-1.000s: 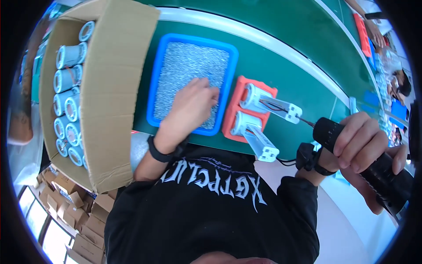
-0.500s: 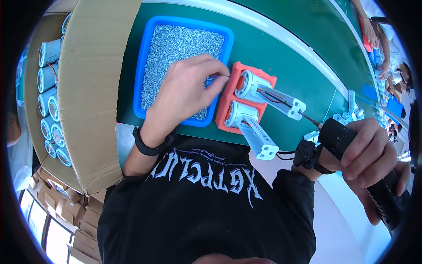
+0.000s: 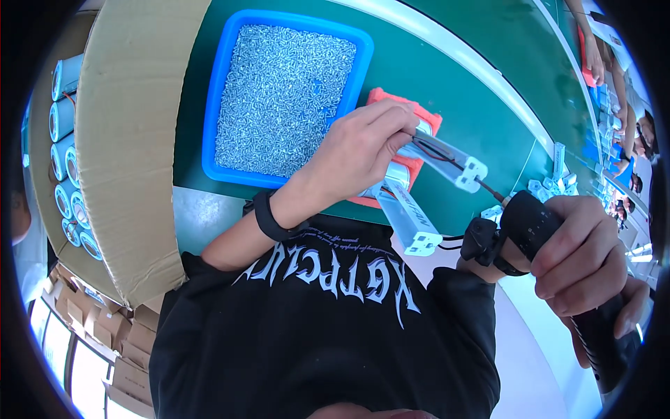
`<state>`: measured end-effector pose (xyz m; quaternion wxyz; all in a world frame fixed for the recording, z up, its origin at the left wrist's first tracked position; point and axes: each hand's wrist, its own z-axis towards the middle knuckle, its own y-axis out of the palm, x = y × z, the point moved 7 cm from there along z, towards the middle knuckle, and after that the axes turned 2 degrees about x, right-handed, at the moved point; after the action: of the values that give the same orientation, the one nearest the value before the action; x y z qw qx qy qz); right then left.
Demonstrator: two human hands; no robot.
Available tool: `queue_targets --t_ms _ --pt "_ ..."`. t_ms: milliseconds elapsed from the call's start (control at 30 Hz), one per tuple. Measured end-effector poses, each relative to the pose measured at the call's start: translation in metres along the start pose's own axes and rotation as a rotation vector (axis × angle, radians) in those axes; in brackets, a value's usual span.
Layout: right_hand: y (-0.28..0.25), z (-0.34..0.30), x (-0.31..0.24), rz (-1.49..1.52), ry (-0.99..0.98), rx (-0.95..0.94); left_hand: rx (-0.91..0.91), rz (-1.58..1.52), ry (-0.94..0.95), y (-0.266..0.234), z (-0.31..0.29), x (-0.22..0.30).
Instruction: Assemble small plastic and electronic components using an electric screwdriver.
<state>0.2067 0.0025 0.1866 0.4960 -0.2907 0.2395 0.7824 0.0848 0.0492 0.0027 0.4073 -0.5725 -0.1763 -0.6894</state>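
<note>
My right hand (image 3: 579, 255) is wrapped round a black electric screwdriver (image 3: 528, 222). Its bit points left and meets, or nearly meets, the end block of the far white motor assembly (image 3: 447, 164), a cylinder with a long bracket and wires. Fingers pinched together, my left hand (image 3: 363, 150) is over that assembly's cylinder and hides most of it; whatever the fingertips hold is too small to make out. A second, nearer white motor assembly (image 3: 412, 220) lies beside the first. Both cylinders sit in a red foam holder (image 3: 380, 95), partly covered by my hand.
Left of the holder stands a blue tray (image 3: 211, 133) full of small metal screws (image 3: 279, 98). A tall cardboard box (image 3: 136, 140) at far left contains several white cylinders (image 3: 64, 115). White parts (image 3: 551, 187) lie on the green table (image 3: 419, 56) at right, with other people working beyond.
My left hand has moved right, from the edge of the screw tray to the far assembly's cylinder. The screwdriver stays almost in place at the bracket's end. The view has shifted slightly.
</note>
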Motion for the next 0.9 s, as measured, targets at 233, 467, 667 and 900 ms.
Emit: queue_targets --t_ms 233,467,667,900 --pt "-0.005 -0.002 -0.009 -0.112 0.057 0.112 0.026 -0.026 0.005 0.001 -0.001 0.0" --pt "-0.021 -0.01 -0.063 -0.083 -0.2 0.271 0.025 -0.102 0.051 0.002 -0.001 0.004" --pt "-0.021 -0.013 -0.058 -0.067 -0.178 0.358 0.052 -0.16 0.052 0.003 0.0 0.003" --pt "-0.018 -0.012 -0.054 -0.067 -0.181 0.339 0.06 -0.145 0.07 0.003 -0.001 0.006"
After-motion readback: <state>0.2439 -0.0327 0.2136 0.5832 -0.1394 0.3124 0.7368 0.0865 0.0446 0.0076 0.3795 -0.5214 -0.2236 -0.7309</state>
